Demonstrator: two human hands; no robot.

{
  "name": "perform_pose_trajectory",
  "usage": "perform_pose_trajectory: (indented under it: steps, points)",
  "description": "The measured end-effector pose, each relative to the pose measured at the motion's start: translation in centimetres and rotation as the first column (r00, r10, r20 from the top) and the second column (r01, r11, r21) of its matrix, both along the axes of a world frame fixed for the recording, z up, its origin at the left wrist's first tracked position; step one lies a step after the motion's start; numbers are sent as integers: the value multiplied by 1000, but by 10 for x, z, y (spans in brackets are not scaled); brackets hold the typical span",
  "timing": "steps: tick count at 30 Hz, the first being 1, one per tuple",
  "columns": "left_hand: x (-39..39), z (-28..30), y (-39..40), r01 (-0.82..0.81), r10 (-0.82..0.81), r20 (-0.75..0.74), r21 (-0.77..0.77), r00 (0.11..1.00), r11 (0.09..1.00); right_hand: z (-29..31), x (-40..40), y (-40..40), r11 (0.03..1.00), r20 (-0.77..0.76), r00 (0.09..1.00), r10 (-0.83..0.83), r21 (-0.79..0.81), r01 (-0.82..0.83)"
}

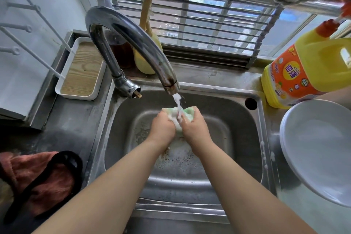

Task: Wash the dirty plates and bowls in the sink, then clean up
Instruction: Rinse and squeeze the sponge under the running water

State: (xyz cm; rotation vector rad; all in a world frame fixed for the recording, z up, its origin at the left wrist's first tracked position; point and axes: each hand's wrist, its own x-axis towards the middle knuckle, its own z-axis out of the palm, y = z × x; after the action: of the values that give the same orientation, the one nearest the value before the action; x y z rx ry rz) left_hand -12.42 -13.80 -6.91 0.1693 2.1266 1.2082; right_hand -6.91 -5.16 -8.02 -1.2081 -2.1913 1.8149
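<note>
Worktop, near left corner: I see a rust-coloured cloth (43, 180) with a black strap (47, 178) lying across it.
Worktop, right edge: stacked white plates (315, 148) sit just beside the sink (247, 138), rims wet and foamy.
Left hand: my left hand (164, 126) is over the middle of the sink basin, fingers curled tight round the left part of the sponge (188, 113).
Right hand: my right hand (196, 129) presses close against the left, fingers curled round the sponge's right part.
Sponge: green and white, foamy, bunched between both hands, its top directly under the running water (177, 101).
Sink floor: suds and brown specks lie below the hands.
Faucet: the curved faucet (133, 43) rises from the sink's far left corner, its spout above the hands.
Worktop, far right corner: a yellow detergent bottle (307, 70) stands by the plates.
Worktop, far left edge: a white tray (81, 70) with a wood-grain floor.
</note>
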Motion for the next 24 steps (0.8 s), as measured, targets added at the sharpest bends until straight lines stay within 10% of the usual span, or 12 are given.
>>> perform_pose_trajectory:
  steps: [12,15,18,20,24]
  points:
    - [10,-3,-10,20,-22,-48,-51,999,999,0,-16,8,994,171,984,51,88,-67]
    - [14,-3,-18,-85,61,157,146,986,986,-3,-22,13,983,308,948,84,131,-129]
    - [4,3,-22,-361,171,503,309,847,880,0,-14,12,946,100,993,-59,-311,87]
    - [0,11,-22,-528,236,659,286,714,800,5,-1,6,687,-7,966,-257,-705,177]
    - [19,11,-14,-402,202,631,191,749,895,4,9,-22,533,28,948,-318,-821,203]
